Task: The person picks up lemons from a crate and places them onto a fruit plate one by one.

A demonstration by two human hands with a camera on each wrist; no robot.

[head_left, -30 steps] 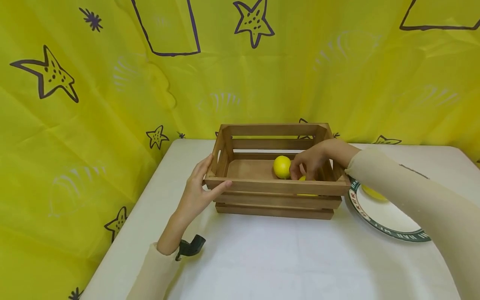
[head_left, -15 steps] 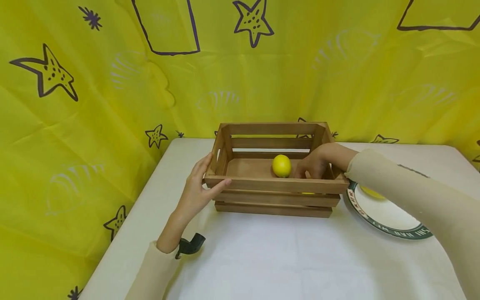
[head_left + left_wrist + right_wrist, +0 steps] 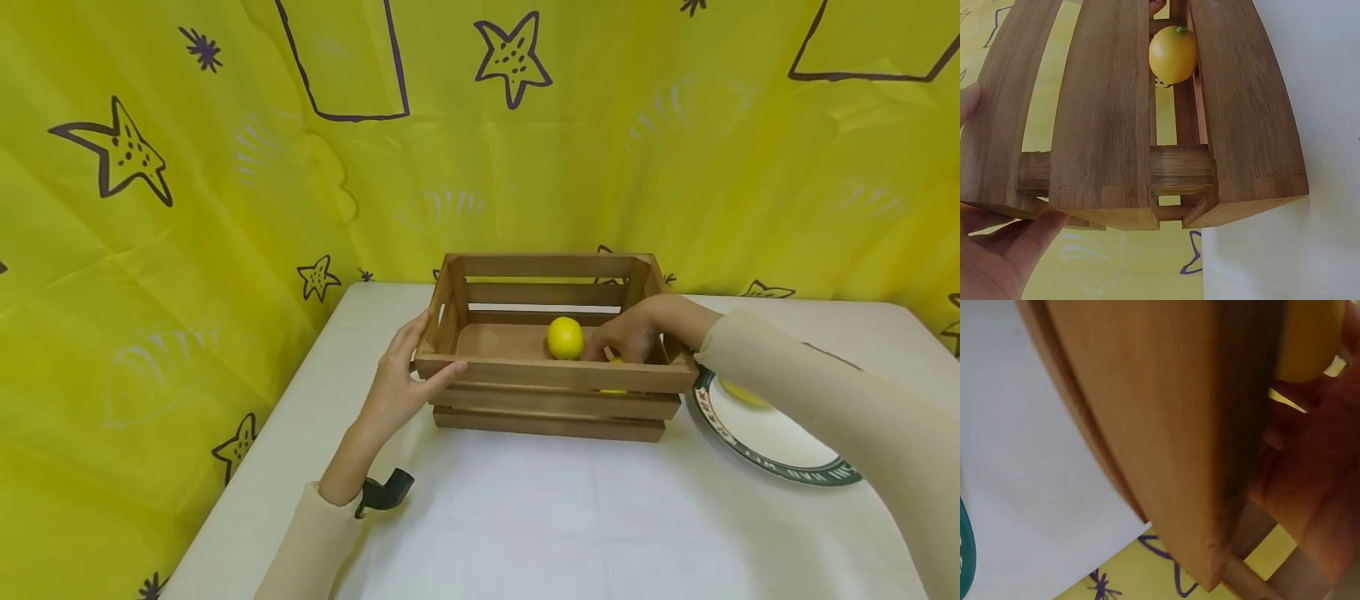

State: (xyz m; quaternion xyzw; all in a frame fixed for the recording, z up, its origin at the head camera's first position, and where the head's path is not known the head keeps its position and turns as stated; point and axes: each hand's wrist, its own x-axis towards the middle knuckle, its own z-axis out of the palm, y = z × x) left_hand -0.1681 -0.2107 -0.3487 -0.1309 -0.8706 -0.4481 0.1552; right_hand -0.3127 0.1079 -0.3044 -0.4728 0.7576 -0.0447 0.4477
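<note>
A slatted brown wooden crate (image 3: 555, 375) stands on a white cloth-covered surface (image 3: 525, 517), its back near the far edge. The left hand (image 3: 397, 387) is clamped on the crate's left front corner, thumb over the front top slat and fingers along the end. The surface's left edge runs near that hand; a broad stretch of white cloth lies before the crate.

Inside, a round yellow fruit (image 3: 565, 337) rests just left of the right hand (image 3: 633, 329), with crate floor reaching from it to the left end. The right hand dips over the right end, fingers curled around a second yellow fruit (image 3: 612, 391) close behind the front slats, mostly hidden there. The room between that hand, the front and the right end is tight.

Just beyond the right end sits a white plate with a green lettered rim (image 3: 780, 429), bearing another yellow thing (image 3: 744, 394), both partly covered by the pale sleeve (image 3: 817, 400).
</note>
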